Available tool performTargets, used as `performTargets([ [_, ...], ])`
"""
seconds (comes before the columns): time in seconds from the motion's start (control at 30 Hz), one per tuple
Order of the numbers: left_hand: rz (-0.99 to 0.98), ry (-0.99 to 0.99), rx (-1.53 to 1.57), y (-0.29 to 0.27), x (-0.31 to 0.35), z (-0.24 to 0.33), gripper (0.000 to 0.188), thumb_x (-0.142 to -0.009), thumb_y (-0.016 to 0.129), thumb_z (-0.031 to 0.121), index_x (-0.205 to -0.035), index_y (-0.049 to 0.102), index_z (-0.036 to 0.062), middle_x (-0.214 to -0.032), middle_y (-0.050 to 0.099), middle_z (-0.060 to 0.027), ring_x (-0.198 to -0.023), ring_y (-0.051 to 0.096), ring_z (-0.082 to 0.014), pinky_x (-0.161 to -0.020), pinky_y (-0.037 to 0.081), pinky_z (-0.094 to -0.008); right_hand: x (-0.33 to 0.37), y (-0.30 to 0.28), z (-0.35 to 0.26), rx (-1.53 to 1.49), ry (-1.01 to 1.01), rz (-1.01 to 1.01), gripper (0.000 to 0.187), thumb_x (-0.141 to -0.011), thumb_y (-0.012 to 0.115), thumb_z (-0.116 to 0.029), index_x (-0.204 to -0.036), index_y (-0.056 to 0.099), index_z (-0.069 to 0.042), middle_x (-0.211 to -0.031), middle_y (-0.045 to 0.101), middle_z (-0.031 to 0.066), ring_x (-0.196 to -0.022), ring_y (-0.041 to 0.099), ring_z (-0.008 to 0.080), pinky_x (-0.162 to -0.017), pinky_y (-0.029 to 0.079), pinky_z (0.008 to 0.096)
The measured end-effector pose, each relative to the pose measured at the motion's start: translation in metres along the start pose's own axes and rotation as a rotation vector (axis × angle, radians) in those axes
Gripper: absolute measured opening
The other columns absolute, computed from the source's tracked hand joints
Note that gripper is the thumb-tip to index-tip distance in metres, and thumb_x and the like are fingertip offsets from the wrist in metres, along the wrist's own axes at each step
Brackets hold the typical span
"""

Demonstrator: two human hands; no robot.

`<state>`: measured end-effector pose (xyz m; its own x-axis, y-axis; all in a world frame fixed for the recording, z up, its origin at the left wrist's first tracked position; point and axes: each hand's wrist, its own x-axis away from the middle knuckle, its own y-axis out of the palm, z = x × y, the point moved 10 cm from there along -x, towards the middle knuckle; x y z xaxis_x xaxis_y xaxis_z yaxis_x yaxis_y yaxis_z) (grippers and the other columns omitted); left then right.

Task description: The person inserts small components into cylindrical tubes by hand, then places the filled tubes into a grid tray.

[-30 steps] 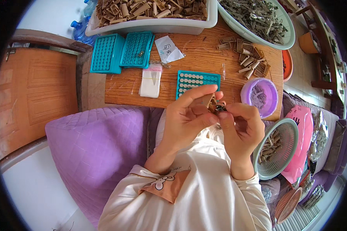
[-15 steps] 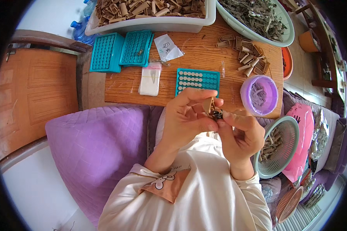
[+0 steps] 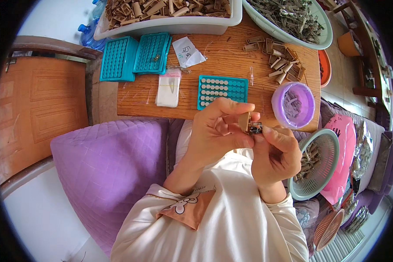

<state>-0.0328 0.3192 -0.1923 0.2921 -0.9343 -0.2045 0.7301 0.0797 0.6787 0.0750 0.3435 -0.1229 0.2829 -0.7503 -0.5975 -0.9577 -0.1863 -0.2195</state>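
In front of my chest, my left hand (image 3: 214, 131) is closed around a small brown plastic casing (image 3: 244, 121), its thumb and fingers gripping the sides. Against the casing's open side sits a small black part with shiny metal bits (image 3: 256, 128). My right hand (image 3: 277, 153) pinches that part between thumb and fingers, right beside the left fingertips. How far it is inside the casing is hidden. Just beyond the hands, a teal tray (image 3: 239, 91) lies on the table with rows of white round discs in its left part.
On the wooden table (image 3: 231, 48) are a bin of brown casings (image 3: 196, 29), loose casings (image 3: 280, 61), stacked teal trays (image 3: 118, 59), plastic bags (image 3: 168, 89) and a purple-lined tub (image 3: 310, 102). A basin of grey strips (image 3: 325, 30) stands far right; a green basket (image 3: 332, 150) sits right of me.
Both hands have shifted slightly right, with the casing and black part still held together. The casing is turned a little, and more of the black part shows.
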Motion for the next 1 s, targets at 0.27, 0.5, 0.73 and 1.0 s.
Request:
performTargets([
  [0.27, 0.051, -0.042, 0.136, -0.011, -0.001, -0.003, 0.048, -0.062, 0.066, -0.008, -0.104, 0.046, 0.0014, -0.097, 0.054, -0.01, -0.091, 0.054, -0.0153, -0.071, 0.05, -0.0252, -0.009, 0.022, 0.001, -0.052, 0.011, -0.27, 0.022, -0.065, 0.062, 0.009, -0.086, 0.058, 0.002, -0.074, 0.054, 0.0098, -0.059, 0.054, 0.0138, -0.048, 0.042, 0.0217],
  [0.5, 0.158, -0.037, 0.107, -0.024, 0.001, -0.004, 0.045, -0.068, 0.065, 0.003, -0.108, 0.044, 0.0013, -0.101, 0.054, -0.0119, -0.091, 0.054, -0.015, -0.071, 0.049, -0.0223, 0.002, 0.03, 0.016, -0.112, 0.05, -0.221, 0.029, -0.066, 0.063, 0.006, -0.093, 0.061, -0.004, -0.087, 0.048, 0.0081, -0.062, 0.051, 0.0115, -0.047, 0.04, 0.0201],
  [0.73, 0.179, -0.132, 0.129, -0.023, 0.004, -0.008, 0.049, -0.074, 0.063, 0.019, -0.113, 0.041, -0.0007, -0.107, 0.052, -0.0137, -0.091, 0.054, -0.0156, -0.074, 0.047, -0.0237, 0.004, 0.032, 0.009, 0.035, -0.077, -0.197, 0.035, -0.061, 0.065, 0.006, -0.092, 0.063, -0.009, -0.087, 0.048, 0.0064, -0.055, 0.043, 0.007, -0.04, 0.032, 0.018],
  [1.0, 0.109, -0.16, 0.196, -0.02, 0.005, -0.011, 0.055, -0.077, 0.057, 0.03, -0.116, 0.036, -0.0031, -0.108, 0.05, -0.0158, -0.093, 0.054, -0.0204, -0.079, 0.046, -0.0307, 0.012, 0.036, 0.005, 0.149, -0.164, -0.212, 0.036, -0.06, 0.062, 0.005, -0.092, 0.063, -0.011, -0.088, 0.049, 0.0067, -0.057, 0.044, 0.0071, -0.04, 0.032, 0.0166],
])
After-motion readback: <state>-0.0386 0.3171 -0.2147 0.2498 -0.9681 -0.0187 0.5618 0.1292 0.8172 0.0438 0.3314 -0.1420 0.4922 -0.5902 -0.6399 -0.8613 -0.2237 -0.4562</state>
